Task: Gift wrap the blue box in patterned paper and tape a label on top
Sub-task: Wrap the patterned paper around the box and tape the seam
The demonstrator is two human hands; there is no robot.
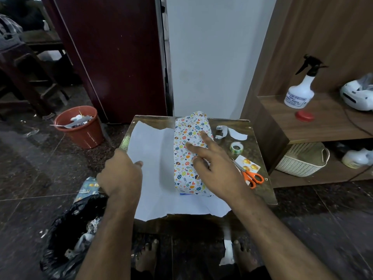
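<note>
Our left hand (121, 174) pinched the near-left edge of the patterned paper (153, 158), white side up on the small table (260, 190). Rightward, the blue box (184, 193), mostly covered by paper, sat under our right hand (214, 166), fingers spread flat. Tape (236, 147) and scissors (251, 175) lay beyond.

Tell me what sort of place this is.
Probably a room in a home: a small dark wooden table on a polished stone floor, a wooden shelf unit holding a white spray bottle, and a terracotta-coloured plastic waste bin.
</note>
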